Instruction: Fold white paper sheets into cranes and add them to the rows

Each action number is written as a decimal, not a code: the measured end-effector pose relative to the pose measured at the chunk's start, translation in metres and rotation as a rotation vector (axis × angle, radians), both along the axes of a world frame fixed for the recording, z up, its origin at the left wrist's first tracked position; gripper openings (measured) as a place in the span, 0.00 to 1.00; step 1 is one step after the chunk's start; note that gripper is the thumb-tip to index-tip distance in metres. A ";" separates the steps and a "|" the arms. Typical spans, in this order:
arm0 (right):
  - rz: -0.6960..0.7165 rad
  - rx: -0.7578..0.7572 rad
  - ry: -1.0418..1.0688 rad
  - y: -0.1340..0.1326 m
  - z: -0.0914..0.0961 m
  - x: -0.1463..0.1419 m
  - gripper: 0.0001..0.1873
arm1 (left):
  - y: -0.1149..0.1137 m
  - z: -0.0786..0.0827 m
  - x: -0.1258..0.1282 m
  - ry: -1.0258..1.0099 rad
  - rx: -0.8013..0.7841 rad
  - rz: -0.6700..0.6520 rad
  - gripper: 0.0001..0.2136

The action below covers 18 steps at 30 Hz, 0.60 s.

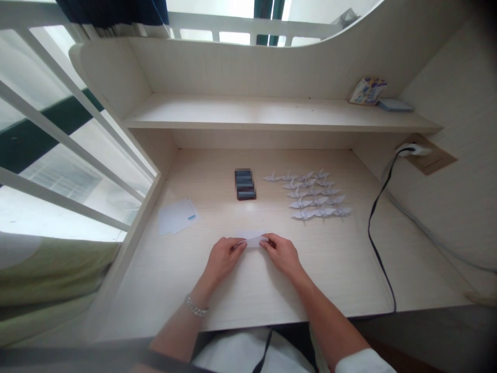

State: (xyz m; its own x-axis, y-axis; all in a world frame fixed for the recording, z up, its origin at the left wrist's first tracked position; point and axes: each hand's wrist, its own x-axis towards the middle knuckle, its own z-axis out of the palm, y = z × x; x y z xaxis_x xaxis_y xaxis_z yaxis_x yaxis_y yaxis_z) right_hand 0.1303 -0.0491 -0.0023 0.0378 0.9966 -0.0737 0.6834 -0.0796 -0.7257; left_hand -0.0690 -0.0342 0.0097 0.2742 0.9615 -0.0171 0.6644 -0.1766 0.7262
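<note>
A small folded piece of white paper [253, 239] lies on the pale wooden desk [334, 269] in front of me. My left hand [223, 257] pinches its left end, fingers closed on the edge. My right hand [282, 253] grips the right end in the same way. Both hands rest on the desk surface, wrists toward me, with a bead bracelet on the left wrist. The paper between the fingers is flat and narrow.
Several white paper cranes [312, 196] lie in rows at the right rear. A dark blurred block [244, 184] sits mid-desk. A stack of white sheets [177, 216] lies at left. A black cable [378, 228] runs from a wall socket [413, 150]. A shelf above holds a small box [367, 90].
</note>
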 end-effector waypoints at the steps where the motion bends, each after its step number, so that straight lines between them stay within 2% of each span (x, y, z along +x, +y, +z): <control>1: -0.029 -0.002 -0.016 0.002 0.001 -0.001 0.11 | 0.001 0.000 0.002 0.009 -0.016 0.035 0.14; 5: -0.114 0.010 -0.046 0.007 0.003 -0.005 0.10 | 0.004 -0.006 0.009 0.070 -0.022 0.153 0.15; 9: -0.158 -0.047 -0.078 0.012 0.005 -0.006 0.10 | 0.004 -0.012 0.015 0.126 -0.001 0.256 0.15; 18: -0.235 -0.169 -0.170 0.019 0.013 -0.011 0.13 | 0.004 -0.009 0.022 0.219 -0.035 0.310 0.15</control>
